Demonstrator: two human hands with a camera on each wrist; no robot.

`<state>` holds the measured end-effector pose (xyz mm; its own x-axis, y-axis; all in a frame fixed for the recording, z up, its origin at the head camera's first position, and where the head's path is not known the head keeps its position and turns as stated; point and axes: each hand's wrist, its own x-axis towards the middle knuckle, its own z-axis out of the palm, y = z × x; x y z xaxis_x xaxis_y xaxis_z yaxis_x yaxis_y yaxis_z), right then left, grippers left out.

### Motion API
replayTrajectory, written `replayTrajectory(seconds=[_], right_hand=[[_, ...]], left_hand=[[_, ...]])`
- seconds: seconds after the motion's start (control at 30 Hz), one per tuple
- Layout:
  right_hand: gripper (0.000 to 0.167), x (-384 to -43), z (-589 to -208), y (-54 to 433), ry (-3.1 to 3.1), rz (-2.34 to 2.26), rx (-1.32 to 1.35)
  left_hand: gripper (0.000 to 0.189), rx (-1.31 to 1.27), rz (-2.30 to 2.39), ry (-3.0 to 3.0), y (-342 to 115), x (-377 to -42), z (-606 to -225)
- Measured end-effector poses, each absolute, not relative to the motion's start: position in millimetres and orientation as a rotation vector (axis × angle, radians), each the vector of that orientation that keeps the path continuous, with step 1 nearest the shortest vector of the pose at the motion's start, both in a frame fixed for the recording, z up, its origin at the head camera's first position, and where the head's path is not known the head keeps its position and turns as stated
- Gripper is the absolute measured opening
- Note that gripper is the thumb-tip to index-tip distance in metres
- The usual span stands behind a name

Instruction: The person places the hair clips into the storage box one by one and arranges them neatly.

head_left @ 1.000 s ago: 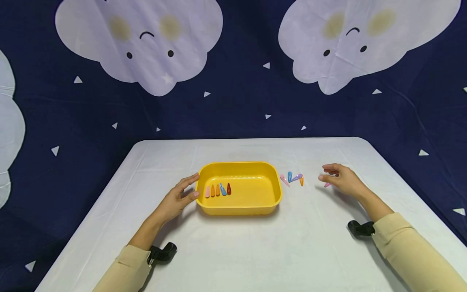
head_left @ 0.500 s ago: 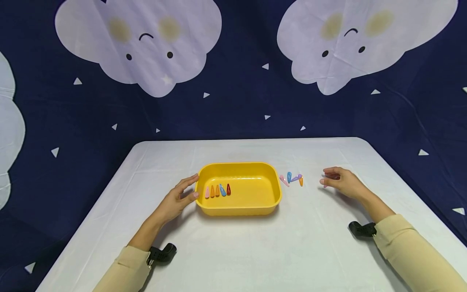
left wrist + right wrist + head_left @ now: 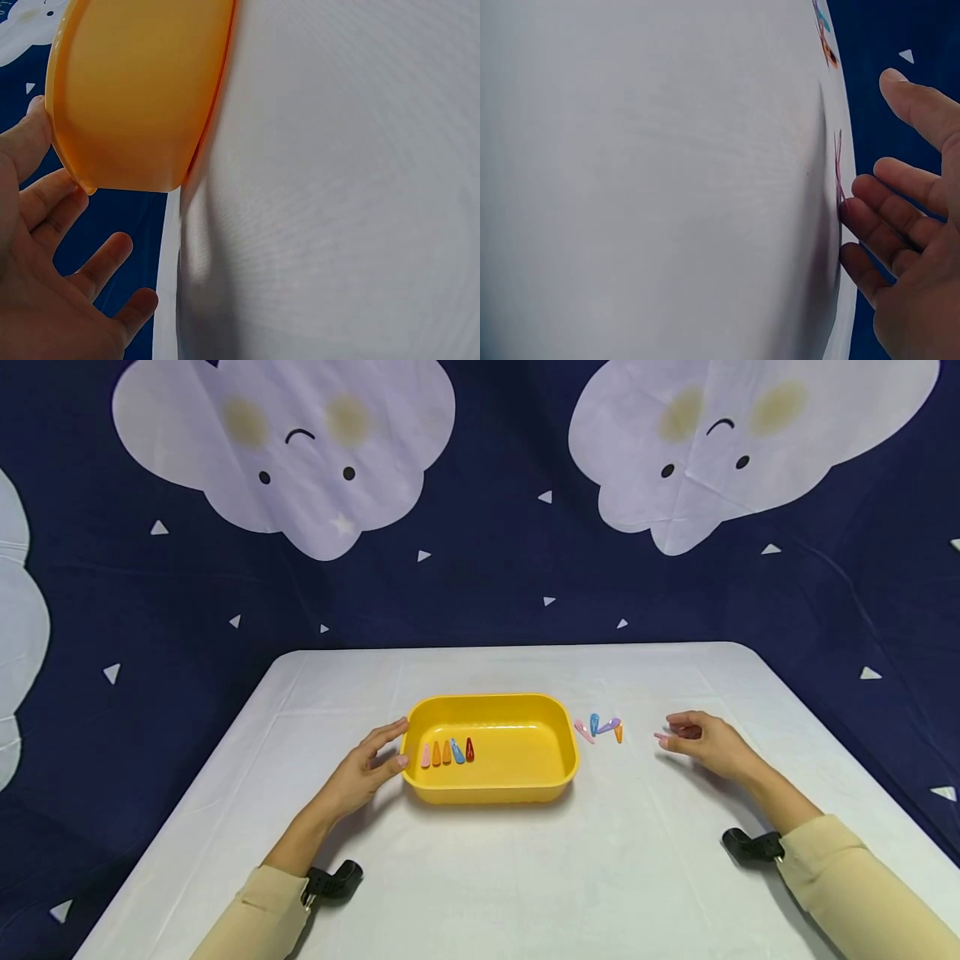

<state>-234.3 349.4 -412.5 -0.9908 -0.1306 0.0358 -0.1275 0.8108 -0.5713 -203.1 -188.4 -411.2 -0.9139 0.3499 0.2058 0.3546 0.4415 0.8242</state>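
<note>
A yellow plastic basin stands on the table. My left hand rests against its left rim, thumb and fingertips touching the edge, the other fingers spread in the left wrist view. Several snap hair clips, pink, orange, blue and red, lie in a row inside; the red clip is rightmost. My right hand hovers low over the table to the right. Beside its fingers lies a pink hair clip, partly hidden by the hand in the head view. Its thumb stands apart from the fingers in the right wrist view.
Just right of the basin lie a pink clip, a blue clip, a purple clip and an orange clip. A white cloth covers the table. A dark blue cloud-print curtain hangs behind.
My right hand has shifted slightly down and right. The pink clip by it, earlier showing below the thumb, now shows its tip left of the thumb. My left hand stays at the basin.
</note>
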Motion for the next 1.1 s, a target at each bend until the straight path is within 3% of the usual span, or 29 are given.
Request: replayTrajectory(seconds=[1.1], right_hand=[[0.058, -236.0, -419.0, 351.6, 3.128, -0.889, -0.240]], left_hand=[[0.054, -0.649, -1.540, -2.652, -188.3, -204.0, -412.6]])
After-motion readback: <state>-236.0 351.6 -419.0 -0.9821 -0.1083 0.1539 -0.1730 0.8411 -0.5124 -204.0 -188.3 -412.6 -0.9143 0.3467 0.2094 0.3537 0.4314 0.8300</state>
